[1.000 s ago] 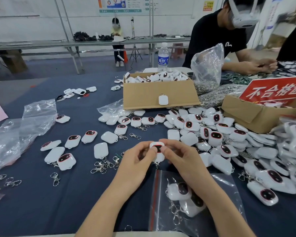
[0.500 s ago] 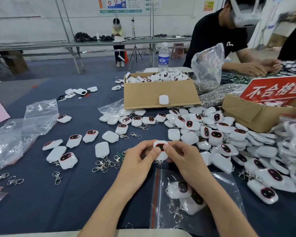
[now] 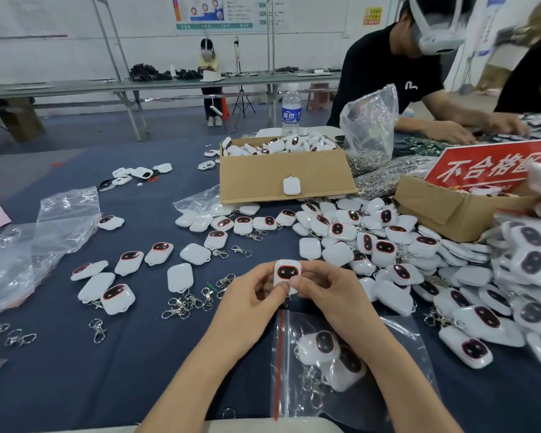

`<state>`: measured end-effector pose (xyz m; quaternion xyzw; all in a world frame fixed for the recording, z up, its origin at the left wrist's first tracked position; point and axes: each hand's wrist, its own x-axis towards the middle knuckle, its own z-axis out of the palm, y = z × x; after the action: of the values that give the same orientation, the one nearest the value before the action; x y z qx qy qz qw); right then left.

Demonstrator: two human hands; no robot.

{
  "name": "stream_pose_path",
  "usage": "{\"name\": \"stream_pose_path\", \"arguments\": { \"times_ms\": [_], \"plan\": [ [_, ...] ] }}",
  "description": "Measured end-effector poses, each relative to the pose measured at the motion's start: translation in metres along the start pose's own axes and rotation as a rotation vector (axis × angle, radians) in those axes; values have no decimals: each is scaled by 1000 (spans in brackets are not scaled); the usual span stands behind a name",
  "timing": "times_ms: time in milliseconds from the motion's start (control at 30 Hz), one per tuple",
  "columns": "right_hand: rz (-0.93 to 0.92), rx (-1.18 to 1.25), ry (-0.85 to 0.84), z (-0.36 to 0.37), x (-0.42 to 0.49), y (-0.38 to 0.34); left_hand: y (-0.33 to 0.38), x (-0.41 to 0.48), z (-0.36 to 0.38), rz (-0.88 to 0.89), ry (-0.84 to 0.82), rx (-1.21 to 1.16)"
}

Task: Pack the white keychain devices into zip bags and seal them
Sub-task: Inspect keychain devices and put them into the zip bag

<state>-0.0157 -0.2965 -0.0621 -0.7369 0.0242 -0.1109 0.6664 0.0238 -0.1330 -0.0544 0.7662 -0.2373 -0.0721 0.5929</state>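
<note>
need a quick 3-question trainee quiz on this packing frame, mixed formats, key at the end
1. True or false: the left hand and right hand both pinch one keychain device.
2. The water bottle stands: A) behind the open cardboard box; B) on the floor; C) in a hand.
3. What colour is the strip along the zip bag's left edge?

Key: 1 true; 2 A; 3 red.
</note>
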Motion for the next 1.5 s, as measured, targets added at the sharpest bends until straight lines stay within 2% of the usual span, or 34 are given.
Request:
{"name": "stream_pose_path", "arguments": {
  "times_ms": [500,733,867,967,1200,1333,1400,1500],
  "plan": [
    [17,-76,-37,0,-2,-1,-6,2,3,-24,78,-7],
    [30,-49,-32,-1,-2,0,-6,1,4,-14,92,16],
    [41,36,4,-3,1,2,-2,0,7,-20,151,-83],
    [47,-65,-52,-4,2,5,0,-1,6,-22,188,-74],
    [57,-35,-63,-4,2,4,1,-1,5,-69,182,-22],
    [60,55,-20,-1,3,-1,2,-3,5,-88,70,-109],
    [67,35,23,1,3,-2,3,-5,4,-51,25,-83],
    [70,-69,36,5,3,2,3,-6,6,-48,61,-45]
  ]
}}
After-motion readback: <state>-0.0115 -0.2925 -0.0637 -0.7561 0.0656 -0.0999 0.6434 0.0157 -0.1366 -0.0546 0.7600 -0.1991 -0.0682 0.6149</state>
